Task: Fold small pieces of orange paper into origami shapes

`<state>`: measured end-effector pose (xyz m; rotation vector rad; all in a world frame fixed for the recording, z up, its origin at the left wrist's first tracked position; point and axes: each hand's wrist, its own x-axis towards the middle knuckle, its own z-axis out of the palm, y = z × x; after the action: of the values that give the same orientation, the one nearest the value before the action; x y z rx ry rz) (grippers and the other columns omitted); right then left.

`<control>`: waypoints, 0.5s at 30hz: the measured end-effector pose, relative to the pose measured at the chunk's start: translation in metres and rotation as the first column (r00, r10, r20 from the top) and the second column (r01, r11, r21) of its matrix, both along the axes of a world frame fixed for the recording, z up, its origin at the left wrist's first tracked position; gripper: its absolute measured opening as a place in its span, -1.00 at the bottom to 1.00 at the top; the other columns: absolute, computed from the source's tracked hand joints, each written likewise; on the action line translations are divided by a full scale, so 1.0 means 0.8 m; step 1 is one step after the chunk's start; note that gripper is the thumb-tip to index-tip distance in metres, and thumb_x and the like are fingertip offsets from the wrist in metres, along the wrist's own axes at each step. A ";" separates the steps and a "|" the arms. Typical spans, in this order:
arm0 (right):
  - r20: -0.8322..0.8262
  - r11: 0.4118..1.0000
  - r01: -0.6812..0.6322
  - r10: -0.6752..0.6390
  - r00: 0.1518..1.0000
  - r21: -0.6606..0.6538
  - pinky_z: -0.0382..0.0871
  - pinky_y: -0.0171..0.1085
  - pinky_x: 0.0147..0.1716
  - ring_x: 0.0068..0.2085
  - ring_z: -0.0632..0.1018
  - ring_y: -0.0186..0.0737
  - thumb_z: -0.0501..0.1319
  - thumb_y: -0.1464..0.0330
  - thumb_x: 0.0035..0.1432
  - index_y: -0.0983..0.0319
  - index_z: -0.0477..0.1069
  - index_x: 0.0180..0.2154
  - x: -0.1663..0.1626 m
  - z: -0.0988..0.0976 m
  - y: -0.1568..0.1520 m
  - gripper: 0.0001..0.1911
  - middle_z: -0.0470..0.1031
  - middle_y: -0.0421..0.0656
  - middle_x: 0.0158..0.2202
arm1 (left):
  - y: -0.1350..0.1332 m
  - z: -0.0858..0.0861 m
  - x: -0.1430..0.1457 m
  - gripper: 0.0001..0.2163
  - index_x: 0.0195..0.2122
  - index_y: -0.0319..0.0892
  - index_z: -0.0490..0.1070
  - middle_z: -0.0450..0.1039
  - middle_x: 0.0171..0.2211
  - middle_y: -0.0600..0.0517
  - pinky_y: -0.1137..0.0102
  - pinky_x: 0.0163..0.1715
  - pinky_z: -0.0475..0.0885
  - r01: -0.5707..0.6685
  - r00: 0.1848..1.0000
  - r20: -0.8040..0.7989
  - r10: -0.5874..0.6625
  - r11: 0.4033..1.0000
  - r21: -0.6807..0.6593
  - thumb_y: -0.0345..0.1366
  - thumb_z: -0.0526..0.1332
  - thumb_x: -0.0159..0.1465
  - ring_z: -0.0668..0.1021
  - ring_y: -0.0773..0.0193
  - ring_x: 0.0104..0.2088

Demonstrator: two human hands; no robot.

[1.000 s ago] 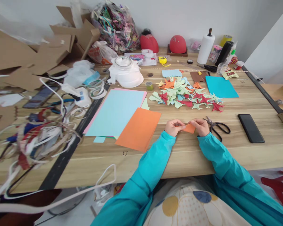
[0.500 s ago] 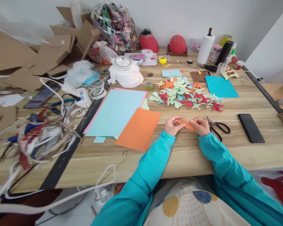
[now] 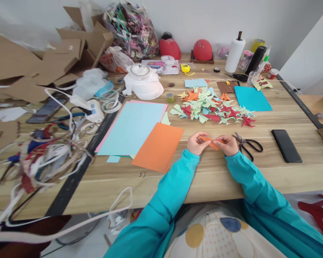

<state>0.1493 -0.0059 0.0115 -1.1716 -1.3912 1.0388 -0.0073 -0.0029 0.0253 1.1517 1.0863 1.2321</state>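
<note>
A small folded orange paper piece (image 3: pixel 211 142) is pinched between my left hand (image 3: pixel 196 143) and my right hand (image 3: pixel 228 145), just above the wooden table (image 3: pixel 204 179). Both hands have their fingers closed on it, one at each end. An orange sheet (image 3: pixel 158 146) lies flat to the left of my left hand, overlapping a light blue sheet (image 3: pixel 133 127). Black-handled scissors (image 3: pixel 248 144) lie right beside my right hand. Beyond my hands sits a pile of several folded paper shapes (image 3: pixel 212 109) in green, red and orange.
A black phone (image 3: pixel 286 145) lies to the right of the scissors, and a teal sheet (image 3: pixel 251 99) sits farther back. Tangled straps and cords (image 3: pixel 43 157) and cardboard pieces (image 3: pixel 29 68) crowd the left side. A paper towel roll (image 3: pixel 234 54) and bottles stand at the back.
The orange piece has gone from a flat small shape to a narrower folded strip between my fingers. My hands have stayed in the same place.
</note>
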 end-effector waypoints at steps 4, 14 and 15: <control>-0.013 1.000 0.006 -0.006 1.000 0.007 0.37 -0.30 -0.49 -0.51 0.48 -0.29 0.36 0.24 -0.22 0.26 0.49 -0.53 -0.001 0.002 0.000 -0.79 0.52 -0.15 -0.54 | -0.001 0.000 0.000 -0.70 -0.40 -0.25 0.39 0.46 -0.50 0.03 0.49 -0.50 0.37 -0.007 1.000 -0.021 0.007 1.000 0.021 -0.32 0.35 -0.19 0.47 0.38 -0.52; 0.074 0.998 -0.064 0.064 0.995 0.003 0.38 -0.29 -0.42 -0.45 0.50 -0.26 0.33 0.23 -0.18 0.25 0.50 -0.47 0.002 -0.003 0.000 -0.78 0.54 -0.13 -0.48 | 0.001 0.000 -0.002 -0.71 -0.44 -0.25 0.41 0.39 -0.58 0.09 0.52 -0.62 0.28 -0.018 0.996 -0.088 0.018 1.000 0.001 -0.33 0.36 -0.23 0.37 0.46 -0.64; 0.082 0.997 -0.082 0.082 0.993 0.003 0.39 -0.28 -0.40 -0.43 0.51 -0.25 0.33 0.23 -0.16 0.25 0.50 -0.47 0.001 -0.003 -0.001 -0.78 0.54 -0.13 -0.47 | 0.001 0.001 -0.002 -0.70 -0.44 -0.25 0.40 0.38 -0.60 0.11 0.52 -0.62 0.28 -0.009 0.997 -0.082 0.009 1.000 -0.006 -0.33 0.37 -0.24 0.36 0.46 -0.65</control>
<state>0.1505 -0.0064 0.0090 -1.1718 -1.5168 1.0525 -0.0092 -0.0023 0.0259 1.2024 1.1570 1.1960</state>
